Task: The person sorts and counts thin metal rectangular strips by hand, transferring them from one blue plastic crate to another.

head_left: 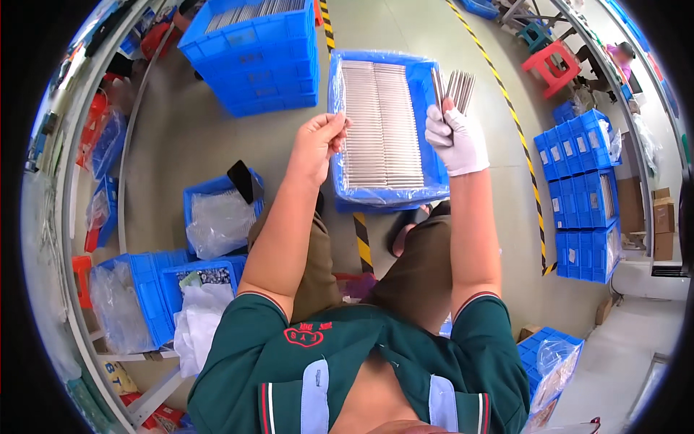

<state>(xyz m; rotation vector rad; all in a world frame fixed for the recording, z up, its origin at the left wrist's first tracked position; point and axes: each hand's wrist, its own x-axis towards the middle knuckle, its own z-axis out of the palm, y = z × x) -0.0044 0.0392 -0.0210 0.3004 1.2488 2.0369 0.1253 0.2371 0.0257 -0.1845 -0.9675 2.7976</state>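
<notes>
Over the right side of a blue crate (394, 202), the right hand (455, 141), in a white glove, grips a fanned bundle of thin silvery strips (461, 87), its fingers curled around the lower ends so that the bundle stands upward. More silvery strips (361, 123) lie in two close-packed columns inside the crate, which is lined with clear plastic. By the crate's left rim, the bare left hand (319, 141) has its fingers curled, thumb and forefinger pressed together (whether they pinch any of the liner, I cannot tell). A stack of blue crates (253, 76) stands on the floor (506, 224), beyond the left hand.
</notes>
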